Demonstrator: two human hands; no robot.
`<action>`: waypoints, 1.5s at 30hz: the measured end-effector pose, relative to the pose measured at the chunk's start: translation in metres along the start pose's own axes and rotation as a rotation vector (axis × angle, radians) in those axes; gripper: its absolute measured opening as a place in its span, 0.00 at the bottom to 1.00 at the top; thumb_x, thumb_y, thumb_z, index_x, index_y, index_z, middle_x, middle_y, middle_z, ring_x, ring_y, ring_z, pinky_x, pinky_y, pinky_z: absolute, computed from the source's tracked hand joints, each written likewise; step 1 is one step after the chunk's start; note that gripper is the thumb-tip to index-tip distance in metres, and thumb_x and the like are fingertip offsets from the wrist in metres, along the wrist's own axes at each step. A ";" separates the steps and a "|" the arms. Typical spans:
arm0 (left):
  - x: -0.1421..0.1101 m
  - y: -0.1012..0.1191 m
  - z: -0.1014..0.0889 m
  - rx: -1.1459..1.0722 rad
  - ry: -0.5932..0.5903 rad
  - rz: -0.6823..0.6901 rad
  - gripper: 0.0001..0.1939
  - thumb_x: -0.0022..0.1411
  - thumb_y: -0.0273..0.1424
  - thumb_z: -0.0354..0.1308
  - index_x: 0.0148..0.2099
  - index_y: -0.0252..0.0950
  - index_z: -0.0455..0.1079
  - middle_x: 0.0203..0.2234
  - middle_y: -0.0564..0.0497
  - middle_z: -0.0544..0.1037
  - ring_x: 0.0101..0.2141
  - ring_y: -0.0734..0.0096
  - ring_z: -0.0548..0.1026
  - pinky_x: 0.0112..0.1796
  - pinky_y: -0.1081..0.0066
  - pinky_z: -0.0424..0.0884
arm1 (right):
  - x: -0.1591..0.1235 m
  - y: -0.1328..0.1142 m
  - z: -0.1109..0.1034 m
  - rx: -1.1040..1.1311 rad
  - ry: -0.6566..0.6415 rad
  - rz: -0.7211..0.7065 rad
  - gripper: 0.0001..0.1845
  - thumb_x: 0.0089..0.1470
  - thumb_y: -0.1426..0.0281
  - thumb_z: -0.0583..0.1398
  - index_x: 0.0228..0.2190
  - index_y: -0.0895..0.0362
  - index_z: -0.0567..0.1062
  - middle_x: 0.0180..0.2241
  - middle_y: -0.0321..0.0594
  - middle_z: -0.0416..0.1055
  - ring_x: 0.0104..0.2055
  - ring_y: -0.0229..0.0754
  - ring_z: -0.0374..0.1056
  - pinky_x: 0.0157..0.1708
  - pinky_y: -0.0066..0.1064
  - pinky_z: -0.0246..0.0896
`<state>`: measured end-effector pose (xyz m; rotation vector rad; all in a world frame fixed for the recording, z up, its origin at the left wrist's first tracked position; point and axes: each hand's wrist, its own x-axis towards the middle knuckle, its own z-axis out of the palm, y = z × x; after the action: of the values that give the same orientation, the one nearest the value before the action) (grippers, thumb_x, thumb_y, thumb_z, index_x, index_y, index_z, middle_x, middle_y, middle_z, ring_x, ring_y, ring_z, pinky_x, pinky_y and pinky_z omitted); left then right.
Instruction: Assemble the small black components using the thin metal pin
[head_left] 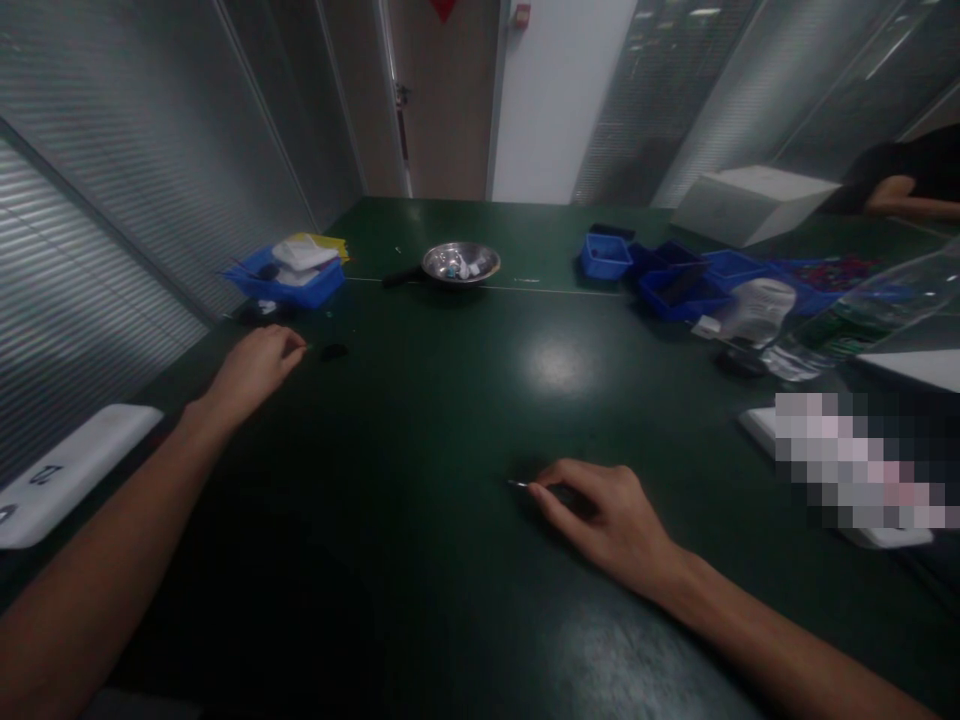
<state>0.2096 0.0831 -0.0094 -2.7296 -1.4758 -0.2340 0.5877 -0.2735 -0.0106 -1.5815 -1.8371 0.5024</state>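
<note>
My right hand [611, 520] is low over the dark green table [420, 420], thumb and forefinger pinched on a small shiny metal piece [517, 484] whose kind is too small to tell. My left hand [259, 365] reaches out at the left with its fingertips pressed together. Whatever those fingertips hold, if anything, is too tiny to make out. Just right of them lies a small flat black object [334, 351]. Beyond that hand stands a blue basket [319, 290] with white items in it.
At the far middle is a round metal bowl [480, 270] with small pieces in it, a black handle-like thing beside it. Blue bins [606, 262], a clear plastic bottle [877, 315] and a white box [750, 205] stand right. A person's arm [900, 200] shows far right.
</note>
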 end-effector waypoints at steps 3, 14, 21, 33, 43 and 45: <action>-0.001 0.007 -0.003 -0.088 0.030 -0.052 0.14 0.71 0.36 0.56 0.51 0.31 0.73 0.42 0.47 0.77 0.43 0.61 0.73 0.45 0.66 0.67 | 0.000 0.001 0.001 -0.009 0.001 -0.006 0.14 0.69 0.62 0.57 0.36 0.55 0.79 0.28 0.36 0.77 0.26 0.36 0.72 0.26 0.28 0.62; 0.003 0.033 -0.008 -0.418 0.035 -0.191 0.19 0.68 0.40 0.59 0.52 0.30 0.76 0.47 0.50 0.78 0.38 0.69 0.71 0.41 0.71 0.66 | -0.001 0.002 0.001 0.000 -0.008 -0.001 0.14 0.69 0.62 0.57 0.37 0.56 0.79 0.30 0.36 0.76 0.26 0.35 0.71 0.26 0.28 0.61; 0.002 0.027 0.002 -0.317 0.106 -0.056 0.18 0.68 0.42 0.58 0.48 0.34 0.78 0.47 0.48 0.77 0.38 0.67 0.72 0.40 0.69 0.66 | -0.001 0.000 0.000 0.001 -0.011 -0.002 0.14 0.69 0.62 0.57 0.37 0.56 0.79 0.29 0.35 0.75 0.26 0.35 0.71 0.26 0.27 0.61; -0.004 0.041 -0.008 -0.258 0.093 0.024 0.18 0.71 0.40 0.55 0.51 0.32 0.77 0.46 0.48 0.78 0.42 0.66 0.73 0.45 0.69 0.67 | -0.001 0.003 0.001 -0.011 -0.026 0.009 0.14 0.69 0.61 0.57 0.37 0.56 0.79 0.30 0.36 0.76 0.27 0.35 0.72 0.27 0.28 0.61; -0.007 0.058 -0.009 0.150 0.094 0.204 0.19 0.74 0.37 0.48 0.51 0.29 0.75 0.46 0.40 0.76 0.46 0.54 0.71 0.45 0.61 0.68 | -0.001 0.001 0.001 -0.004 -0.018 0.014 0.14 0.69 0.62 0.58 0.36 0.56 0.79 0.28 0.35 0.75 0.26 0.34 0.70 0.26 0.27 0.59; -0.007 0.062 -0.005 0.191 0.110 0.211 0.18 0.73 0.35 0.48 0.52 0.29 0.75 0.44 0.39 0.77 0.45 0.52 0.72 0.45 0.60 0.68 | -0.001 0.001 0.001 -0.002 -0.014 0.007 0.14 0.69 0.62 0.58 0.36 0.56 0.79 0.28 0.35 0.75 0.25 0.34 0.70 0.25 0.27 0.58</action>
<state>0.2570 0.0424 -0.0024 -2.6447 -1.1111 -0.2193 0.5874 -0.2737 -0.0122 -1.5900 -1.8435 0.5159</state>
